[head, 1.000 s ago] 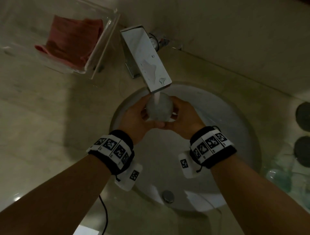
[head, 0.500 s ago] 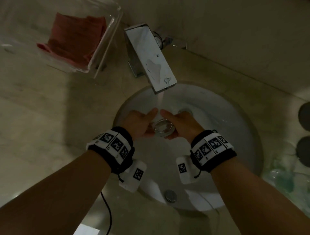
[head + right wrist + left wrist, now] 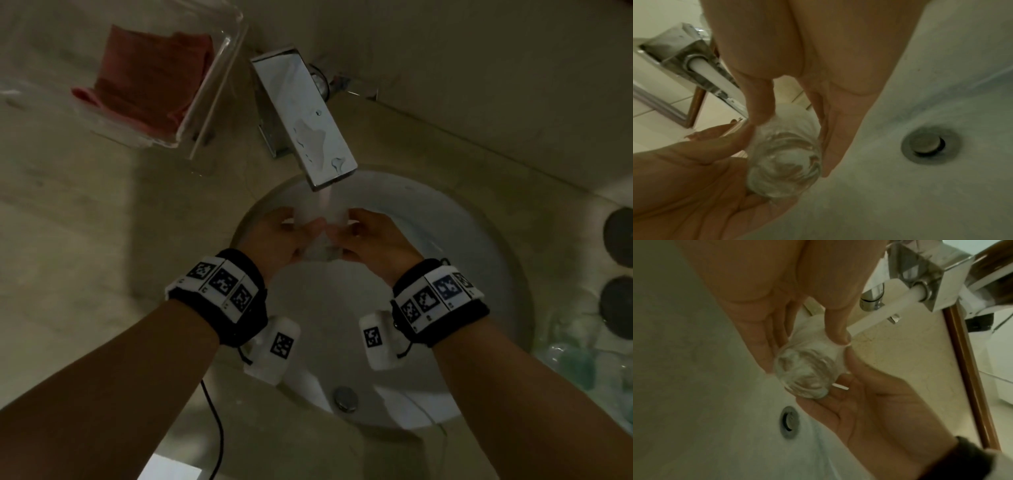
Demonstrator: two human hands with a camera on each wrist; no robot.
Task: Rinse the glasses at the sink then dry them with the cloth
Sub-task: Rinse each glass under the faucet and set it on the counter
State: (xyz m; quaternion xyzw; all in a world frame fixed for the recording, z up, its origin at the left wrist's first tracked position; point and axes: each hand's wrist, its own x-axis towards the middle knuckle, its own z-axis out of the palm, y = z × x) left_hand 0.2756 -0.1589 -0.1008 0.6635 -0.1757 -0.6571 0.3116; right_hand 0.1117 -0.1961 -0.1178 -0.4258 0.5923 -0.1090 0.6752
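A clear drinking glass point(image 3: 320, 240) is tilted under the water running from the chrome faucet point(image 3: 305, 120), over the white sink point(image 3: 455, 246). My left hand point(image 3: 294, 233) holds its left side and my right hand point(image 3: 356, 233) its right side, thumbs on top. In the left wrist view the glass point(image 3: 807, 369) shows its thick base, pinched between the left thumb and fingers point(image 3: 764, 344). In the right wrist view the glass point(image 3: 785, 159) sits between the right thumb and fingers point(image 3: 834, 142), against the left palm point(image 3: 694, 178). A red cloth point(image 3: 150, 78) lies folded in a clear tray point(image 3: 222, 78), back left.
The drain plug point(image 3: 346, 397) sits at the near side of the basin. Pale green glassware point(image 3: 575, 359) stands on the counter at the right, with two dark round objects point(image 3: 620, 240) behind it. A black cable point(image 3: 215, 428) hangs at the counter's front edge.
Both hands have lifted the glass from lower in the basin back up into the stream. It has turned so its base faces me.
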